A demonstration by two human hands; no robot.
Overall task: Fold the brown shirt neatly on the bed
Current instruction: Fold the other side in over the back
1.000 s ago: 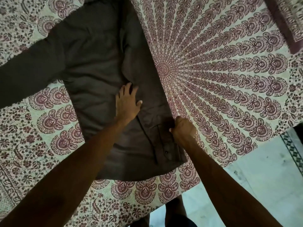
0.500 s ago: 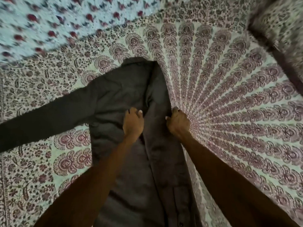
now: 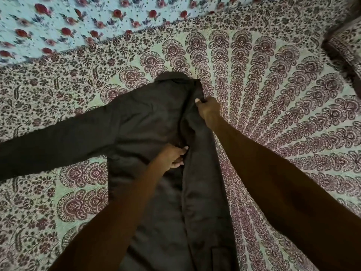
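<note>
— Where's the shirt?
— The dark brown long-sleeved shirt [image 3: 148, 122] lies on the mandala-print bedspread [image 3: 273, 106], collar away. The right hand [image 3: 208, 110] pinches its folded right edge; the left hand [image 3: 172, 155] presses flat mid-body.
— Room?
— Bare spread to the right; one sleeve stretches left.

The left hand [image 3: 172, 156] and right hand [image 3: 208, 109] were bare, both forearms uncovered with no sleeve, watch, ring or glove visible anywhere.
</note>
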